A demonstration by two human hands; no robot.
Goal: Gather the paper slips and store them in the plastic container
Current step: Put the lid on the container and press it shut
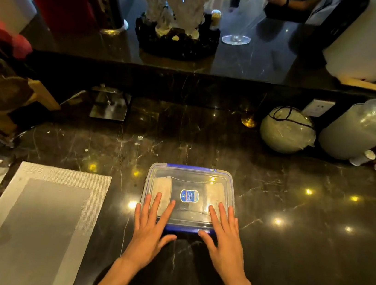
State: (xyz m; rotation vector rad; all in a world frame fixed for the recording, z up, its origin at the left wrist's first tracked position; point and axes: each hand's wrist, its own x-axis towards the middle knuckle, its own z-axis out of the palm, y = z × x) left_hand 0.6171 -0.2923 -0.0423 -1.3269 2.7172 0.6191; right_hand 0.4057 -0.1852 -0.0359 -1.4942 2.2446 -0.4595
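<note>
From the head camera, the plastic container (188, 196) sits on the dark marble table (289, 241), directly in front of the person, with its clear blue-edged lid (192, 170) already on top. Through the lid, 2 pale stacks of paper slips (162, 190) show inside, 1 toward each end, and I see no loose slips left on the table. The left hand (149, 226) and right hand (225, 238) both lie flat with fingers spread on the near part of the lid, thumbs hanging over the near edge, holding nothing. I judge the gathering done and the task nearly finished, with only pressing or latching the lid left. A blue oval label (189, 196) sits at the lid's centre; its writing is too small to read.
</note>
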